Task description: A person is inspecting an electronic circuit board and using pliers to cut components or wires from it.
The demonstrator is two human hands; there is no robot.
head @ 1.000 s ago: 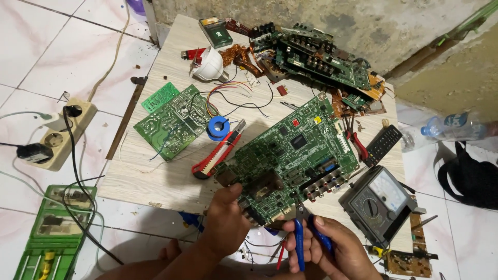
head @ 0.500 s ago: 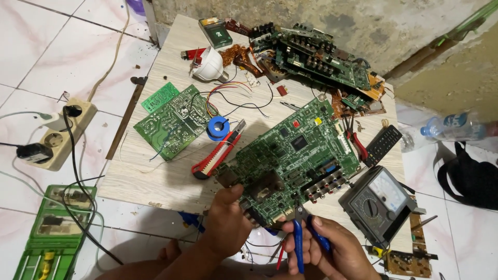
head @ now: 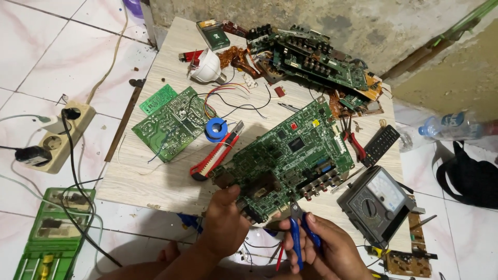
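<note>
Head view, low wooden board (head: 155, 176) on tiled floor. Item: large green circuit board (head: 290, 155), lying at the near edge, tilted. Left hand (head: 225, 223): fingers closed on its near-left corner. Right hand (head: 332, 249): fingers wrapped round blue-handled cutters (head: 300, 233), tips at the board's near edge. Adjacent: red utility knife (head: 215, 158), blue solder reel (head: 215, 128), analogue multimeter (head: 376, 199).

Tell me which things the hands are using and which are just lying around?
In use: large green circuit board, held by left hand; blue-handled pliers in right hand.

Lying about: red utility knife, blue solder spool, multimeter, white bulb, remote control.
</note>
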